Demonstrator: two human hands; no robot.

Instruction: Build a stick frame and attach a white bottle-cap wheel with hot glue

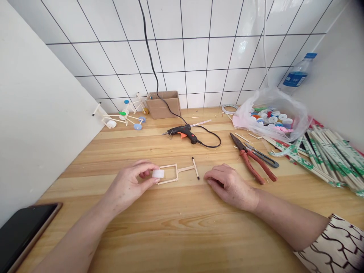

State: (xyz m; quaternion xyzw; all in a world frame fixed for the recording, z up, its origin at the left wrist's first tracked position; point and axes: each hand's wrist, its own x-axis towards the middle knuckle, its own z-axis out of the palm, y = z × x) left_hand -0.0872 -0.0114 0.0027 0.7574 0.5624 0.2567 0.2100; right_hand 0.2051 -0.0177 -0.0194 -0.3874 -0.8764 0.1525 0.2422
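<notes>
My left hand (131, 182) pinches a small white bottle cap (158, 174) between thumb and fingers, right at the left end of a little frame of thin wooden sticks (178, 172) lying on the wooden table (182, 231). The frame is a small rectangle with a stem and a dark-tipped crossbar on its right. My right hand (229, 185) rests palm down on the table just right of that crossbar, fingers curled loosely and together, with nothing visible in it.
A black and orange glue gun (182, 132) with its cord lies behind the frame. Red-handled pliers (251, 157), a bag of coloured caps (271, 115), wrapped chopsticks (327, 151), a finished stick model (125, 115), a cardboard box (163, 104), a water bottle (297, 74) and a phone (24, 231) surround them.
</notes>
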